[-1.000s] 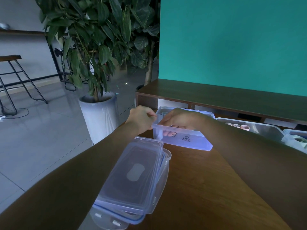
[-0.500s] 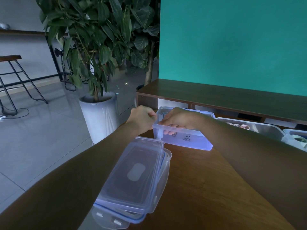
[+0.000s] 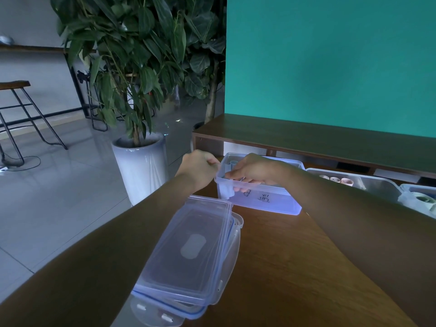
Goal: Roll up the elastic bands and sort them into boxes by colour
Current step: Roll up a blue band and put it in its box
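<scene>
A clear plastic box (image 3: 278,201) with handwriting on its front stands at the table's far left corner. My left hand (image 3: 200,167) grips the box's left rim, fingers curled over the edge. My right hand (image 3: 253,172) reaches down inside the box, its fingertips showing through the front wall. A pale rolled band (image 3: 232,164) stands upright in the back left corner of the box. Whether my right fingers hold anything I cannot tell.
A stack of clear lids (image 3: 191,253) lies near the table's left edge, under my left forearm. Two more boxes (image 3: 375,182) (image 3: 417,201) with rolled bands stand to the right. A wooden shelf (image 3: 318,140) runs behind. A potted plant (image 3: 139,166) stands on the floor left.
My right hand has sunk slightly deeper into the box. My left hand keeps its grip on the rim.
</scene>
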Demonstrator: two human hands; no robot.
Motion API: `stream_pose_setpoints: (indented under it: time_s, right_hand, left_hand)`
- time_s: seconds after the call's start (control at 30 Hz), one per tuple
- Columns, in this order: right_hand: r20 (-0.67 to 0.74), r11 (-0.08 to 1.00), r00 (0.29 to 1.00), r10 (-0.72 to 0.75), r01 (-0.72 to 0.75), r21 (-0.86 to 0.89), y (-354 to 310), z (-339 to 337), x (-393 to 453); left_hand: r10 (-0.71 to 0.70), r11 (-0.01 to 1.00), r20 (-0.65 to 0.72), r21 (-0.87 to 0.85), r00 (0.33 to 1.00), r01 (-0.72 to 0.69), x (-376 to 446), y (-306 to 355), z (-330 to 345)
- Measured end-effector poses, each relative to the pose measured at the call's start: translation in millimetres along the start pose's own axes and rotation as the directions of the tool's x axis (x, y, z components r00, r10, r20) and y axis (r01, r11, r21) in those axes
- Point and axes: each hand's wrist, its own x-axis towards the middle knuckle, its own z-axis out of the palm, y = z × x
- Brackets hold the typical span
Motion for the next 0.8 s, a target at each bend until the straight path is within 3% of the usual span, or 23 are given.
stream_pose_setpoints:
  time_s: [0.43,0.63,0.8]
  right_hand:
    - [-0.038,0.997,0.999,0.011,-0.014,-0.081,5,-1,0]
    - [-0.109,0.992,0.994,0.030,-0.044,-0.122,3,3,6]
    - [-0.140,0.998,0.990,0.015,-0.023,-0.055,4,-2,8]
  left_hand:
    - [0.035,0.994,0.020,0.106,0.999,-0.037,0,2,-3]
    - [-0.012,1.000,0.031,-0.007,0.999,0.012,-2,1,1]
    - [-0.072,0.990,0.048,-0.120,0.996,0.077,0,0,5]
